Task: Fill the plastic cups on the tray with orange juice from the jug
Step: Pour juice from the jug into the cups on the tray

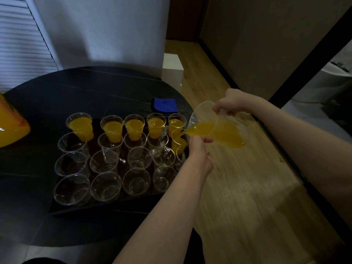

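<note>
A round dark table (80, 88) is filling the left of the view, beside a wooden floor (238, 187); a black tray (99, 206) is sitting on the table, carrying rows of clear plastic cups (106, 185); the five cups in the far row (114, 128) are holding orange juice, and the rest are looking empty, save one being filled; a large orange container (11, 128) is showing only partly at the left edge of the table, so what it is cannot be told; a blue cloth (165, 104) is lying on the table behind the tray.

The clear jug (215, 126) is being held tilted over the right end of the tray, with its spout pointing left and downward; juice (224, 134) is lying along its lower side and running from the spout into the right-hand cup of the second row (178, 139), which is partly filled; the right hand (231, 101) is curling closed around the jug's handle at the top; the left hand (199, 144) is reaching in below the spout, fingers bent and touching the underside of the jug near its rim; whether it is also touching the cup cannot be told.
</note>
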